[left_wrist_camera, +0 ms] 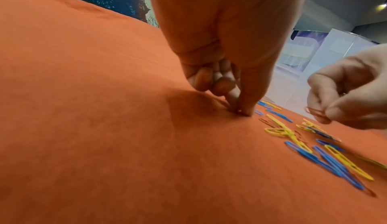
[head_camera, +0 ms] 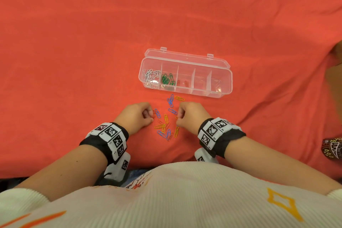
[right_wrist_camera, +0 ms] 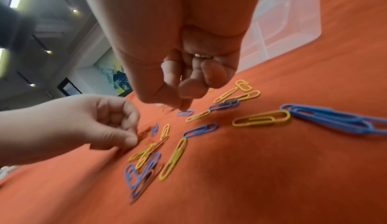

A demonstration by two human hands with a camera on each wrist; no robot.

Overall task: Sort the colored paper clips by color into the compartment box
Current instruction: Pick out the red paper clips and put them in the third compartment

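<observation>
A clear compartment box (head_camera: 199,93) lies open on the red cloth. Its leftmost compartment holds white clips (head_camera: 151,77), the second holds green clips (head_camera: 167,79), and the third holds a few red clips (head_camera: 183,82). Loose blue, yellow and red clips (head_camera: 166,127) are scattered in front of the box, between my hands. My left hand (head_camera: 152,116) pinches a red clip (right_wrist_camera: 144,132) lying on the cloth, fingertips (left_wrist_camera: 245,110) pressed down. My right hand (head_camera: 177,117) is just above the cloth and pinches another red clip (left_wrist_camera: 314,111) between thumb and forefinger.
The red cloth (head_camera: 74,61) is wrinkled and covers the whole work surface. A cluster of blue clips (head_camera: 170,100) and a yellow clip (head_camera: 179,98) lie close to the box's front wall. A patterned object (head_camera: 332,148) sits at the right edge.
</observation>
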